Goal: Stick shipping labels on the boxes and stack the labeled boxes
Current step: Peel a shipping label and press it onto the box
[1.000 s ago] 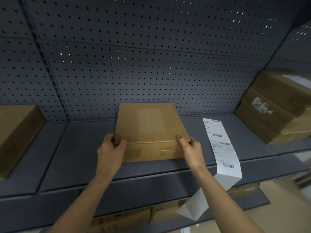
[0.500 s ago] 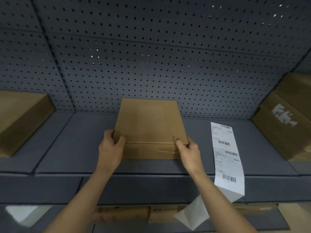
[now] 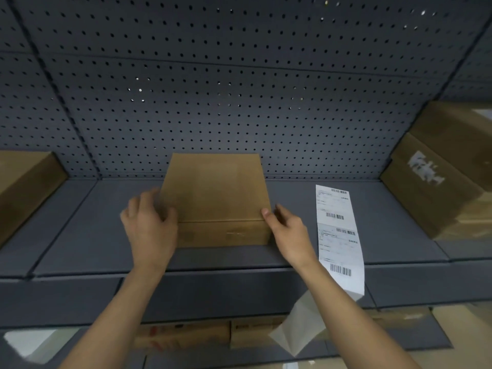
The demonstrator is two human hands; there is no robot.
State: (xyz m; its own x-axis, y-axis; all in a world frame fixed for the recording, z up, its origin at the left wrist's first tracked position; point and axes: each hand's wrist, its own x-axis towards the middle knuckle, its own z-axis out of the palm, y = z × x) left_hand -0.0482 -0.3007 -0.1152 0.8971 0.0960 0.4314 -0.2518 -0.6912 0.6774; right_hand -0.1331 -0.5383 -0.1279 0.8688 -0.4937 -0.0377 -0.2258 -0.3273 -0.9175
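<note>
A plain brown cardboard box (image 3: 215, 193) lies flat on the grey shelf (image 3: 80, 235), its back edge near the pegboard wall. My left hand (image 3: 149, 230) grips its front left corner and is blurred by motion. At the front right corner my right hand (image 3: 287, 233) holds the box, thumb on the top edge and fingers down the side. No label shows on the box's top. A white strip of shipping labels (image 3: 338, 235) with barcodes lies on the shelf just right of my right hand, its lower end hanging over the shelf's front edge.
Another brown box (image 3: 24, 187) sits at the shelf's far left. Stacked boxes (image 3: 436, 187) stand at the right, one with a white label (image 3: 426, 169). More boxes (image 3: 186, 336) lie on the shelf below. The pegboard wall (image 3: 239, 102) closes the back.
The box has slid a little further back on the shelf between my hands. My left hand has shifted slightly to the left along the box's corner.
</note>
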